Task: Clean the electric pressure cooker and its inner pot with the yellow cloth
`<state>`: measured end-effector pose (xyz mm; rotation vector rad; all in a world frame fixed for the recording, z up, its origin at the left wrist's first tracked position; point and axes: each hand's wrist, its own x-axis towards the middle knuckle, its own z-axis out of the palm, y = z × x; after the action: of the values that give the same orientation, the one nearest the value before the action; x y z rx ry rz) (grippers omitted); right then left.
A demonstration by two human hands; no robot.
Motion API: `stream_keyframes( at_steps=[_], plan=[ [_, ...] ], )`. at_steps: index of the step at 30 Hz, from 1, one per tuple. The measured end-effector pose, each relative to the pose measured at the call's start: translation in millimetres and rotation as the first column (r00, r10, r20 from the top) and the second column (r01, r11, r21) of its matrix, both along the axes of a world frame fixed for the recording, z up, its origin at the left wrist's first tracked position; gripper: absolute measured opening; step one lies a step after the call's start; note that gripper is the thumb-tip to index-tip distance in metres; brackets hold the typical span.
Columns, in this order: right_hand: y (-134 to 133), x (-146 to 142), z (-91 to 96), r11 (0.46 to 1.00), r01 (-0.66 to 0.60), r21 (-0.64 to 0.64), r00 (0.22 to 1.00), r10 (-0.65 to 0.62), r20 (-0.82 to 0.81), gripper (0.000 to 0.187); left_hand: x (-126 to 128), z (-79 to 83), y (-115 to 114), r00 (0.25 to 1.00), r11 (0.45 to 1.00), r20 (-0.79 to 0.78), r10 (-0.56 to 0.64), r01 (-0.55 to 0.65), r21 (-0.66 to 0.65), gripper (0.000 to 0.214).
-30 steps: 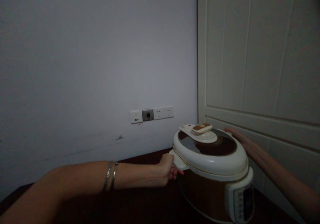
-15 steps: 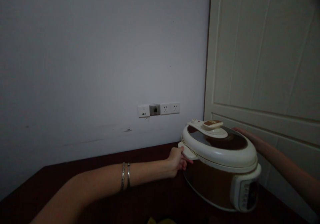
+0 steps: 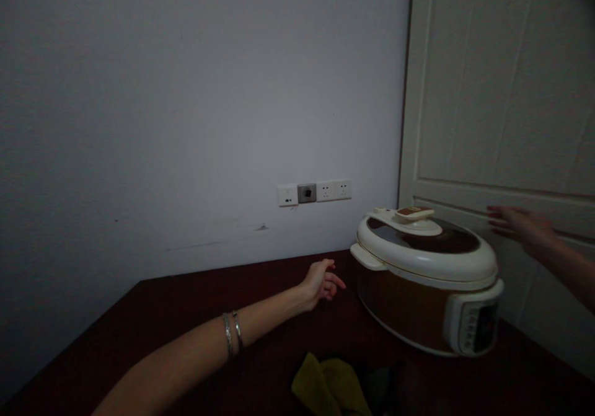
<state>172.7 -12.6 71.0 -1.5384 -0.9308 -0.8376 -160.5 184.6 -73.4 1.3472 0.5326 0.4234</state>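
No lettering can be read. The brown handle atop the cooker at right bears a small mark, too blurred to make out; the column of markings on its near-side control panel is likewise illegible, too small and dark.

place: apparently a home | electric cooker on dark-red table | wall sockets | pale panelling

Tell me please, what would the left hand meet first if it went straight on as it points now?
Probably the electric pressure cooker, at or just below its white side handle; depth is unclear.
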Motion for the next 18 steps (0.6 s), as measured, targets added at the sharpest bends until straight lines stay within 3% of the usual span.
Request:
stream_keyframes(
  at_steps=[2,4,6,8,10,13,15,18],
  plan=[
    [1,7,9.4,0.994,-0.009,0.111,0.977,0.033,-0.211,0.042,-20,-7.0,16,0.993,0.991,-0.035,0.110,-0.107,0.076,0.024],
    [1,-3,19.5,0.955,-0.039,0.292,0.932,0.141,-0.334,0.029,-41,-16.6,34,0.975,0.970,-0.048,0.218,-0.211,0.118,0.023],
    [-1,-33,26.3,0.896,-0.108,0.431,0.944,0.228,-0.237,0.021,-61,-29.3,52,0.940,0.931,-0.065,0.335,-0.320,0.174,0.022],
    [-4,-77,26.0,0.882,-0.183,0.433,0.977,0.214,-0.022,0.019,-80,-44.6,69,0.888,0.873,-0.092,0.451,-0.417,0.251,0.021],
    [-6,-126,16.9,0.912,-0.257,0.319,0.965,0.227,0.130,0.018,-98,-61.7,82,0.823,0.803,-0.128,0.554,-0.487,0.344,0.019],
    [-2,-193,-12.6,0.963,-0.269,-0.031,0.894,0.262,0.363,0.013,-123,-89.5,93,0.714,0.675,-0.164,0.681,-0.524,0.519,0.015],
    [7,-227,-41.7,0.923,-0.293,-0.250,0.760,0.383,0.526,0.011,-138,-108.6,94,0.662,0.581,-0.156,0.733,-0.492,0.648,0.011],
    [31,-265,-96.3,0.805,-0.335,-0.490,0.694,0.563,0.449,0.018,-157,-135.8,88,0.642,0.473,-0.150,0.752,-0.368,0.801,0.014]
  ],
)
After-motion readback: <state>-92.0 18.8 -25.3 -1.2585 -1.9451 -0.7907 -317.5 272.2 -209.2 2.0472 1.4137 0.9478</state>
